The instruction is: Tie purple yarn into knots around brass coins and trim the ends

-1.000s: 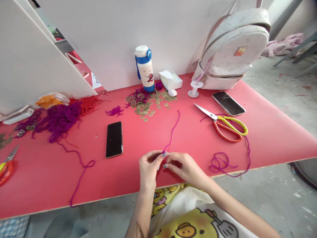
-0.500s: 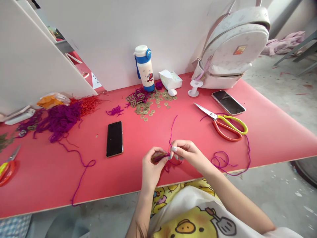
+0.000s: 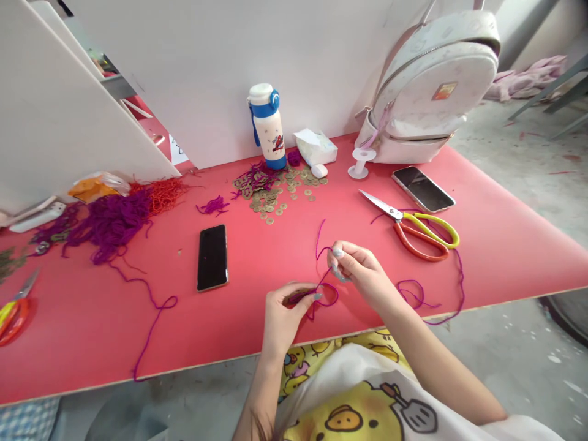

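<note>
My left hand [image 3: 288, 309] is closed round a small bundle of brass-coloured coins [image 3: 296, 297] wound with purple cord, mostly hidden by the fingers. From its thumb tip a purple cord [image 3: 323, 278] runs taut up to my right hand [image 3: 353, 262], which pinches it between thumb and fingertips. The cord's loose end stands up past the right fingers, over the table. A loop of the same cord hangs beside the left thumb. Beyond the hands, holed coins [image 3: 271, 202] lie in a loose heap with purple cord pieces among them.
Scissors [image 3: 413, 229] and a phone [image 3: 423, 188] lie to the right; another phone [image 3: 212, 257] is left of centre. A bottle [image 3: 270, 131], a white spool [image 3: 361, 163] and a backpack [image 3: 432, 92] stand at the back. Purple yarn [image 3: 114, 217] and second scissors [image 3: 16, 306] are at left.
My right hand has moved up and right, away from the left, drawing the purple cord taut between them. The left hand has sunk slightly, still holding the bundle.
</note>
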Demonstrator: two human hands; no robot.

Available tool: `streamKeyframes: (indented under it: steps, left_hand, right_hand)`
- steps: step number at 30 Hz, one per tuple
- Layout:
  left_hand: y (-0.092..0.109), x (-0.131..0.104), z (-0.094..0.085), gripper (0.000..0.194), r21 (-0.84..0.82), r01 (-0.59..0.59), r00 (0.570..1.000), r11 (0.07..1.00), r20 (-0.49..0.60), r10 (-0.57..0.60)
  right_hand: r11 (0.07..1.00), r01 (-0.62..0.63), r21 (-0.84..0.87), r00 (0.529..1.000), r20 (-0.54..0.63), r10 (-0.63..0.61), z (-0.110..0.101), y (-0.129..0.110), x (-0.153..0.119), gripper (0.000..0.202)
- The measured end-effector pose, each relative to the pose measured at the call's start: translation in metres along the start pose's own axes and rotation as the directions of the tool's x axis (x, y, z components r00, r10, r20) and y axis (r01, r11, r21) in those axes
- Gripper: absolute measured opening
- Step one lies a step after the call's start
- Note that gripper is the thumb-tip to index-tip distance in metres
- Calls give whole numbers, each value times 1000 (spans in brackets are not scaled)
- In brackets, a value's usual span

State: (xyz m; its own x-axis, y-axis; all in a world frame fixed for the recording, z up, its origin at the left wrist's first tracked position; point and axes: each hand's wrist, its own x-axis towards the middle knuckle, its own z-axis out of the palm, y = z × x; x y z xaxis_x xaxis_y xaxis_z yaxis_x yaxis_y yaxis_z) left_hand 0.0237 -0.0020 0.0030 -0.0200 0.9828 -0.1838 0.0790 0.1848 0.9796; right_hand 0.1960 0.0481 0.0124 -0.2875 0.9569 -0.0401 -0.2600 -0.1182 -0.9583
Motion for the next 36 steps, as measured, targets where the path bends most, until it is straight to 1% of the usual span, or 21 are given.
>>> streamKeyframes:
  steps: [3, 5, 8, 10, 12, 15, 17, 19, 21, 23, 24, 26, 27, 29, 31, 32, 33, 34, 36]
  left_hand:
    - [-2, 1, -1, 8, -23, 3, 1000, 1000, 1, -3]
    - [-3, 2, -2, 8, -33, -14, 1000, 999, -16, 13]
    - [-2, 4, -2, 12, -58, -40, 997, 998, -73, 35]
    - [-1, 5, -2, 15, -75, -55, 993, 996, -113, 47]
    - [0, 5, -1, 18, -81, -70, 989, 994, -134, 59]
    - [2, 7, 0, 19, -81, -90, 986, 993, -148, 77]
    - [3, 8, 1, 19, -73, -98, 984, 992, -157, 86]
    - [3, 9, 1, 20, -57, -107, 981, 993, -169, 96]
    - [3, 9, -1, 21, -34, -115, 977, 993, -185, 107]
    - [3, 8, -5, 20, 1, -133, 969, 991, -212, 130]
    - [3, 7, -7, 19, 29, -148, 963, 989, -225, 150]
    - [3, 6, -10, 16, 119, -184, 947, 976, -246, 208]
    - [3, 5, -11, 15, 181, -204, 938, 962, -246, 245]
    - [4, 3, -10, 11, 320, -246, 923, 915, -212, 322]
    - [5, 1, -8, 9, 418, -297, 916, 858, -128, 380]
    - [5, 0, -7, 9, 437, -327, 915, 838, -75, 396]
    - [5, -1, -6, 10, 437, -357, 913, 826, -22, 406]
    - [5, -2, -6, 11, 425, -386, 909, 819, 25, 415]
    - [5, -3, -6, 11, 387, -445, 889, 808, 80, 451]
  right_hand:
    - [993, 24, -115, 999, -30, -28, -5, -1, 3, 44]
    - [986, 41, -162, 998, -42, -49, -8, -1, 4, 43]
    - [990, 50, -128, 994, -89, -62, -9, 2, 2, 36]
    - [995, 39, -88, 995, -90, -47, -6, 7, -2, 33]
    - [994, 19, -109, 999, -43, -24, 2, 13, -8, 28]
    - [970, -2, -245, 999, 35, 11, 17, 21, -17, 26]
    - [953, -3, -303, 999, 35, 14, 26, 25, -20, 28]
    - [937, 1, -349, 1000, 19, 6, 29, 27, -21, 24]
    - [916, 9, -401, 1000, 16, -2, 27, 28, -21, 17]
    - [898, 25, -439, 998, 59, 1, 21, 26, -21, 6]
    - [890, 44, -453, 996, 94, -1, 17, 24, -21, 4]
    - [862, 122, -492, 984, 171, -41, 10, 19, -23, 13]
    - [830, 182, -527, 975, 204, -85, 7, 16, -24, 17]
    - [718, 332, -612, 940, 278, -197, 2, 10, -23, 21]
    - [590, 457, -666, 889, 361, -281, -1, 3, -20, 24]
    - [544, 495, -678, 869, 390, -305, -3, 0, -17, 25]
    - [516, 517, -683, 856, 405, -321, -4, -2, -14, 26]
    - [507, 522, -686, 853, 404, -332, -4, -3, -11, 25]
    - [533, 500, -683, 865, 368, -340, -4, -3, -5, 23]
